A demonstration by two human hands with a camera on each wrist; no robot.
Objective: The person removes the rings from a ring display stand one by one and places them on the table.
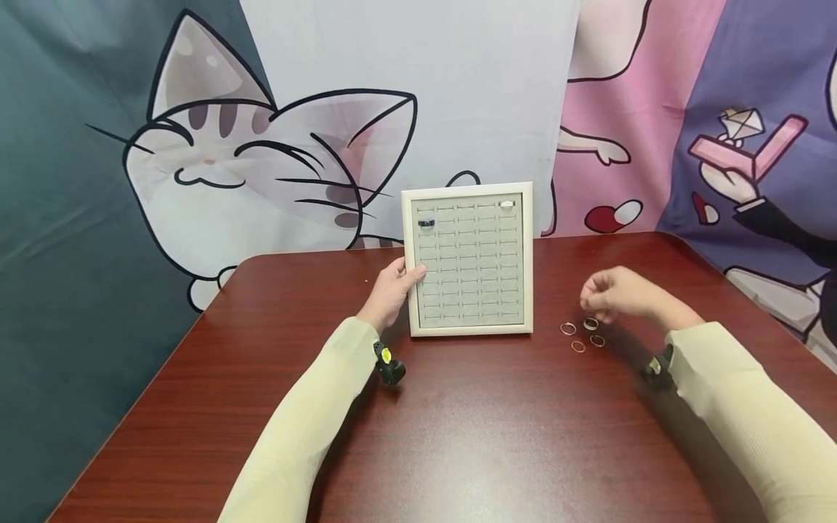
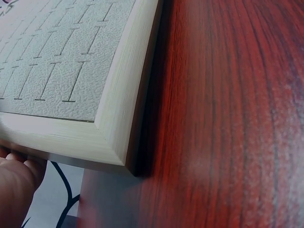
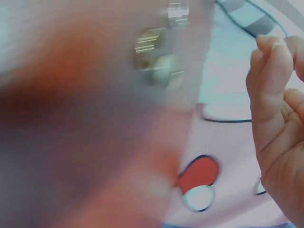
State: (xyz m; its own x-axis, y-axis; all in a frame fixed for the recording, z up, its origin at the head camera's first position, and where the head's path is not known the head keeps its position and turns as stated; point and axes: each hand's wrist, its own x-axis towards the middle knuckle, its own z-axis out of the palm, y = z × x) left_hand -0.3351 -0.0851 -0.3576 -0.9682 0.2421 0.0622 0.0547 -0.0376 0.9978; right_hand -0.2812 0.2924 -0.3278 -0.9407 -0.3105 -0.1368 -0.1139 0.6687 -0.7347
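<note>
My left hand (image 1: 390, 292) grips the left edge of a ring display board (image 1: 471, 269), with the thumb on its front. The board stands upright, a pale frame around grey slotted foam. A dark blue ring (image 1: 426, 224) sits in its upper left, and a silver ring (image 1: 506, 205) at top right. My right hand (image 1: 615, 294) hovers just over several loose rings (image 1: 578, 347) on the table. In the right wrist view the fingertips (image 3: 280, 52) come together; whether something small is between them cannot be seen. The loose rings there are blurred.
The dark red wooden table (image 1: 458, 428) extends toward me and to both sides. Behind it hangs a printed cloth (image 1: 497, 109) with a cartoon cat. The left wrist view shows the board's lower corner (image 2: 114, 147) close to the tabletop.
</note>
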